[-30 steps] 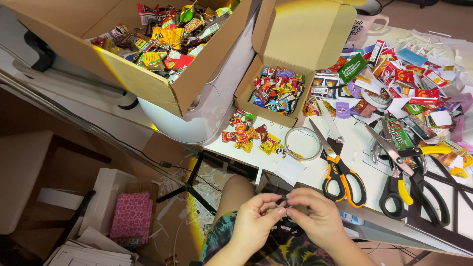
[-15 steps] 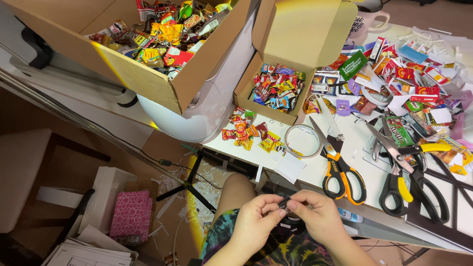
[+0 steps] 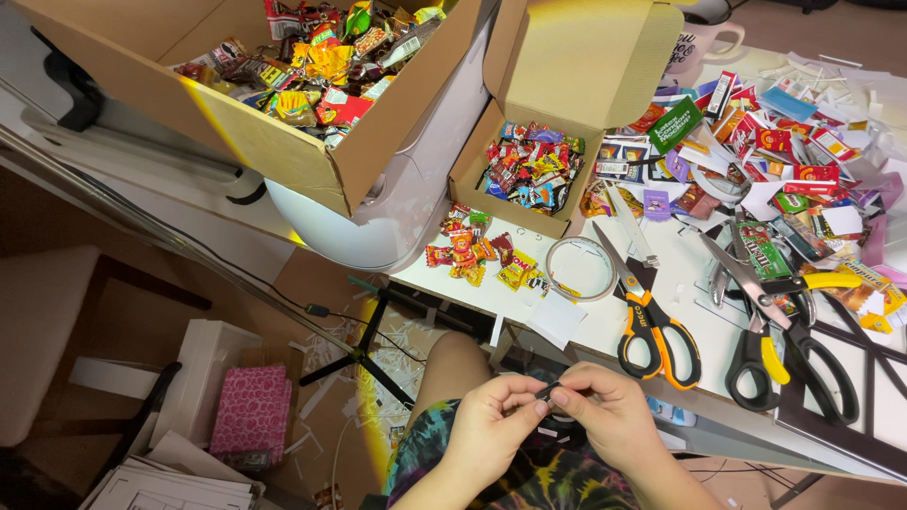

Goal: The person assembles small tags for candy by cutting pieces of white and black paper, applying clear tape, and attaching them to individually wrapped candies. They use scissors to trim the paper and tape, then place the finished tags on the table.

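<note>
My left hand (image 3: pixel 493 423) and my right hand (image 3: pixel 605 416) meet over my lap, below the white table's (image 3: pixel 605 326) front edge. Together their fingertips pinch a small dark object (image 3: pixel 548 390); what it is cannot be told. On the table just above lie orange-handled scissors (image 3: pixel 647 316), a roll of clear tape (image 3: pixel 579 269) and a loose pile of small candy packets (image 3: pixel 477 253).
A small open cardboard box (image 3: pixel 529 165) holds candy packets. A large cardboard box (image 3: pixel 312 85) full of sweets rests at top left on a white appliance (image 3: pixel 397 208). Yellow-handled and black scissors (image 3: pixel 770 316), cut wrappers and a mug (image 3: pixel 704 38) cover the table's right. A pink box (image 3: pixel 250 416) sits on the floor.
My hands stay together at my lap, fingers shifting slightly on the small object. The view has drifted a little; nothing on the table has moved.
</note>
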